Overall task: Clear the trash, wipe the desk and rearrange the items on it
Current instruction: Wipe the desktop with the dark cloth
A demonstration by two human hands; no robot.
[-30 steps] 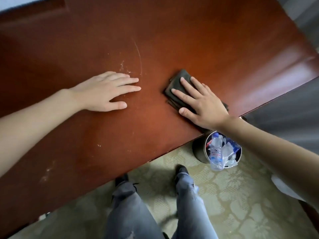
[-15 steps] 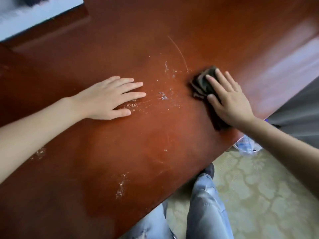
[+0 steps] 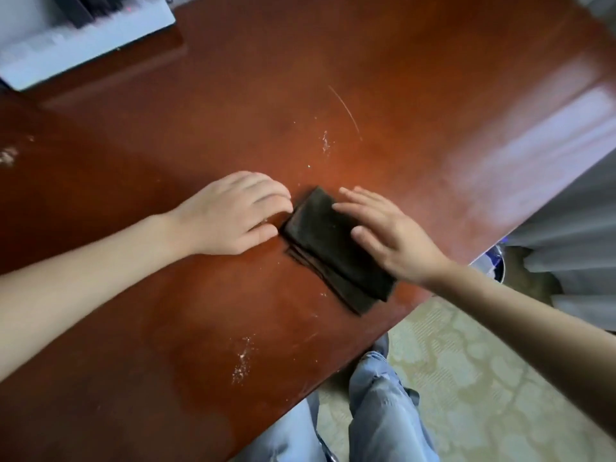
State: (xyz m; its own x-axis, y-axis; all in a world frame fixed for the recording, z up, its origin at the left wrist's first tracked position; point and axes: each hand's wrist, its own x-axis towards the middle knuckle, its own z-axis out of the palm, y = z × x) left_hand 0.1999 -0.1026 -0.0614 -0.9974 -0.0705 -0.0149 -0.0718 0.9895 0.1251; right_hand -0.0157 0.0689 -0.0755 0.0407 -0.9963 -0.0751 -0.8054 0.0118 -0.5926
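1. Desk (image 3: 400, 78): reddish-brown polished wood. It fills most of our view, and its near edge runs diagonally from lower left to upper right.
2. Floor (image 3: 483, 378): pale patterned carpet, seen below the desk edge at lower right.
3. Curtain (image 3: 573, 228): grey pleats hanging at the right edge of the view.
4. Jeans (image 3: 383, 411): light blue, on our two legs standing just beside the desk edge.
5. White device (image 3: 66, 51): a flat block with a dark part on top, at the far left corner of the desk. It is too blurred for us to identify.
6. Cloth (image 3: 320, 241): dark and folded into an oblong. It lies flat on the desk near the front edge, between our two hands.
7. Right hand (image 3: 390, 238): palm down with straight fingers, laid flat on the right side of the cloth and clasping nothing.
8. Left hand (image 3: 230, 218): palm down on the bare wood with loosely bent fingers, holding nothing. The fingertips are at the cloth's left edge, but we cannot tell whether they touch it.
9. Bin (image 3: 496, 265): only part of a round rim shows, on the floor past the desk edge by the curtain.
10. Scratch (image 3: 346, 111): a thin pale arc on the wood, beyond the cloth.
11. Crumbs (image 3: 243, 361): white specks in a patch near the front edge, with a smaller patch beyond the cloth.
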